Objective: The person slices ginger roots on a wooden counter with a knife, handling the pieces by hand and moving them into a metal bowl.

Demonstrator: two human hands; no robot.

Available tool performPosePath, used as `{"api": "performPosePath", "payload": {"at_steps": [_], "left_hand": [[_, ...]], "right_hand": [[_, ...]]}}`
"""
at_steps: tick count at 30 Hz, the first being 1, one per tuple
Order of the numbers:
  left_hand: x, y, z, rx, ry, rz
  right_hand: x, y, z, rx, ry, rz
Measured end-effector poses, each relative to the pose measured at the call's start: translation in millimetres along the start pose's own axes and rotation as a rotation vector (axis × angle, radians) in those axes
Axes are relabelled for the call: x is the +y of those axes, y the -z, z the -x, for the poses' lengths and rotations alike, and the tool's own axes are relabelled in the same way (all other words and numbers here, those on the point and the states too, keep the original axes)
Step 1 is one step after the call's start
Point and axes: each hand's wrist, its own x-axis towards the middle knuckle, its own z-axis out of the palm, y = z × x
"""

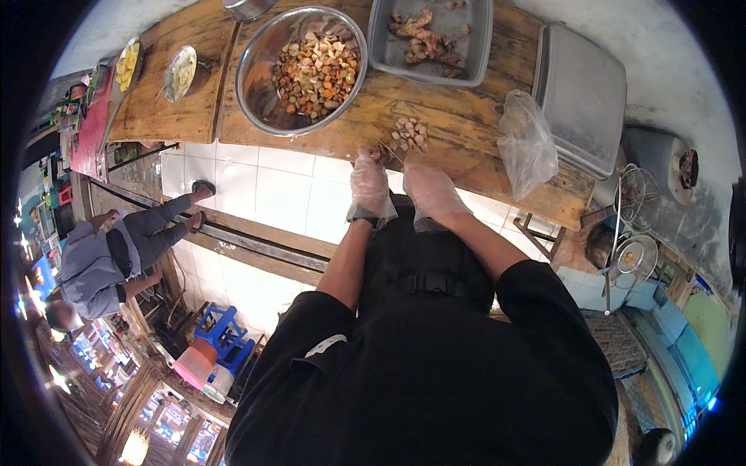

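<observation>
My left hand (371, 183), in a clear plastic glove, pinches a small brownish piece of root (377, 154) at the near edge of the wooden table (460, 110). A knife (391, 152) with a thin blade is in my gloved right hand (431, 187), its blade pointing toward the left hand. Just beyond the blade lies a small pile of pale, thin slices (410, 134). Farther back, a grey plastic tub (379, 55) holds knobbly ginger-like roots (425, 38). To its left stands a large metal bowl (247, 87) of chopped pieces in orange, tan and brown.
A clear plastic bag (526, 145) lies right of the slices, beside a grey lidded container (583, 99). Two small bowls, one of yellow pieces (127, 65), stand at left. Wire strainers (638, 198) hang at right. Another person (111, 250) stands at left near blue stools (224, 338).
</observation>
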Motion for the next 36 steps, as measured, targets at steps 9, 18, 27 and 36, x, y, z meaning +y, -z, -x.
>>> {"api": "performPosePath", "payload": {"at_steps": [9,18,27,36], "left_hand": [[-5,-3,-1,-0.010,0.064,-0.071],[32,-2,4,0.018,0.292,0.020],[7,-22,2,0.043,0.178,-0.046],[32,1,5,-0.027,0.332,0.121]], "right_hand": [[-7,-15,-34,0.015,0.023,0.094],[-2,4,-12,0.041,-0.002,-0.040],[3,-11,-3,0.034,-0.008,0.005],[-1,4,-23,0.024,-0.092,-0.029]]}}
